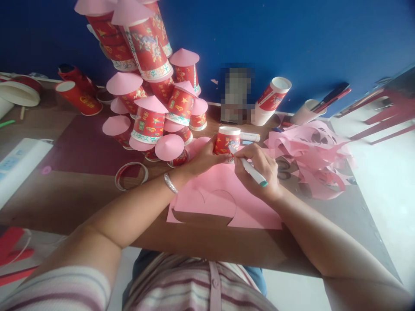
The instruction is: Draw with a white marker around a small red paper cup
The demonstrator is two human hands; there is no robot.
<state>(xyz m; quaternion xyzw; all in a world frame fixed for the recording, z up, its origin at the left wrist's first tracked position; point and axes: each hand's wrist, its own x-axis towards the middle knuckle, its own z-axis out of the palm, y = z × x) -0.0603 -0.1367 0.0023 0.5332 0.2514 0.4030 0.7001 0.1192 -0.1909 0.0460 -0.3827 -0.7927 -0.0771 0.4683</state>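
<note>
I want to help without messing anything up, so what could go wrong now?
The green-ended marker in the right hand might slip and smudge the red cup, since its tip is so close. The left hand might bump the stacked cups nearby. Ink might also stray onto the pink sheet.

Cup (227, 140) partly behind fingers (219, 159), pixelated upright object (236, 93), top pink cones (131, 12) cropped
</note>
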